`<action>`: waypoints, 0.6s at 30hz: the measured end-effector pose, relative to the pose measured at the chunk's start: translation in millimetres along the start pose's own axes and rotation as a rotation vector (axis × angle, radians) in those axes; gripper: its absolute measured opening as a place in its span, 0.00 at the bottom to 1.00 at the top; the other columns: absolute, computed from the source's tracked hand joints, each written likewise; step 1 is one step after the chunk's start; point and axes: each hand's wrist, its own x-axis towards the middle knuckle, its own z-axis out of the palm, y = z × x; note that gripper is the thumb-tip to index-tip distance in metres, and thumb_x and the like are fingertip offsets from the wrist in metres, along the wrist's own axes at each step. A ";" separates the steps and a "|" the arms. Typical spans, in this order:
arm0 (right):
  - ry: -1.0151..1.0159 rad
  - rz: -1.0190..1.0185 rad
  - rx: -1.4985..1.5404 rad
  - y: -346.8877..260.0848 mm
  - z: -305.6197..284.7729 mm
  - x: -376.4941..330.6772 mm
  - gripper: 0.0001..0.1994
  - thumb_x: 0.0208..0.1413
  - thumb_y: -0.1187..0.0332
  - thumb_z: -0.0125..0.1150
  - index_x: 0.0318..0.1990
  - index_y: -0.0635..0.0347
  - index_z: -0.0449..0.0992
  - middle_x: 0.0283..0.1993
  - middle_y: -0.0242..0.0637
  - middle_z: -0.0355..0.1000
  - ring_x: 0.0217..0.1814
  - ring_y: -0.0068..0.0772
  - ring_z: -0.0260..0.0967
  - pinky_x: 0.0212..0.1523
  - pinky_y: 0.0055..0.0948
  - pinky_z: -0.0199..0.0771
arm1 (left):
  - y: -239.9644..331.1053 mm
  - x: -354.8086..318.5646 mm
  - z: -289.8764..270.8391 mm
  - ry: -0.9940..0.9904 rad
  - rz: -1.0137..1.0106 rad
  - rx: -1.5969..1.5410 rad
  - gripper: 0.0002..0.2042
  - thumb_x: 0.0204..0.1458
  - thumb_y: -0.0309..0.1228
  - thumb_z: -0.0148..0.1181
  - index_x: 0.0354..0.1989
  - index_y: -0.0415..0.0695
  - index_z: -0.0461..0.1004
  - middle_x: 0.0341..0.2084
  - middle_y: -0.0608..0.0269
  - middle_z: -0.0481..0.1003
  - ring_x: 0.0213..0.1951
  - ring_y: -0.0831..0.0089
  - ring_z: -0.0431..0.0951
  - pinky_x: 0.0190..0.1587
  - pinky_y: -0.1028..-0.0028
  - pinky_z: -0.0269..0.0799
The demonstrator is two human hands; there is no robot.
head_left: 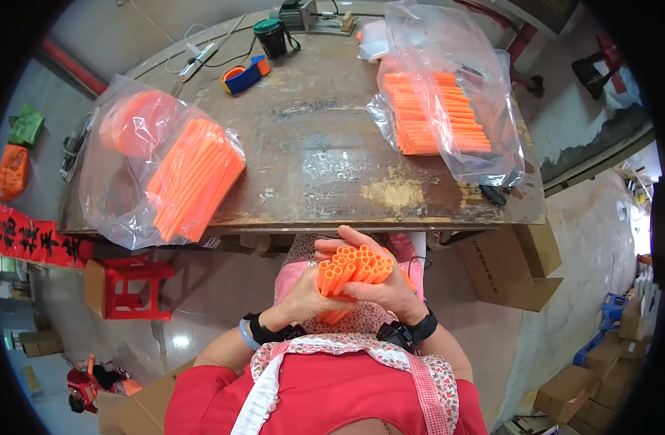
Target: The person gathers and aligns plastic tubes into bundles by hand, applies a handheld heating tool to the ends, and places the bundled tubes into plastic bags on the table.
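Observation:
Both my hands clasp one bundle of orange plastic tubes [350,267] above my lap, just below the near edge of the worn brown table [325,152]. My left hand [303,293] wraps the bundle's left side. My right hand [380,279] wraps its right side, with fingers curled over the top. The tubes' open ends face the camera. A clear bag of orange tubes [191,177] lies on the table's left. Another clear bag of orange tubes [441,112] lies on its right.
A blue and orange tape dispenser [244,75], a dark jar [271,36] and cables sit at the table's far edge. A red plastic stool [133,288] stands at the lower left. Cardboard boxes [517,264] stand to the right and further off.

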 end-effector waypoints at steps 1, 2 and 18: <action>0.003 -0.002 -0.005 -0.6 -1.4 -1.3 0.41 0.48 0.78 0.63 0.70 0.59 0.49 0.66 0.55 0.58 0.68 0.48 0.59 0.65 0.43 0.61 | 0.4 -0.2 1.1 -0.001 0.006 0.001 0.23 0.44 0.24 0.69 0.50 0.40 0.71 0.45 0.62 0.74 0.48 0.73 0.74 0.52 0.72 0.70; -0.009 -0.001 0.004 -1.5 -2.9 -2.5 0.41 0.48 0.77 0.64 0.69 0.59 0.50 0.66 0.55 0.58 0.68 0.48 0.58 0.65 0.43 0.61 | 1.6 -0.4 2.3 -0.006 -0.033 -0.023 0.22 0.45 0.24 0.69 0.51 0.40 0.71 0.45 0.62 0.74 0.48 0.73 0.74 0.52 0.72 0.70; 0.040 0.075 0.107 -6.5 -24.5 -6.5 0.38 0.45 0.67 0.66 0.65 0.64 0.58 0.63 0.54 0.62 0.66 0.45 0.61 0.65 0.40 0.61 | -5.0 5.7 13.9 0.074 -0.123 0.013 0.25 0.50 0.25 0.66 0.56 0.40 0.64 0.49 0.61 0.71 0.52 0.73 0.72 0.54 0.72 0.68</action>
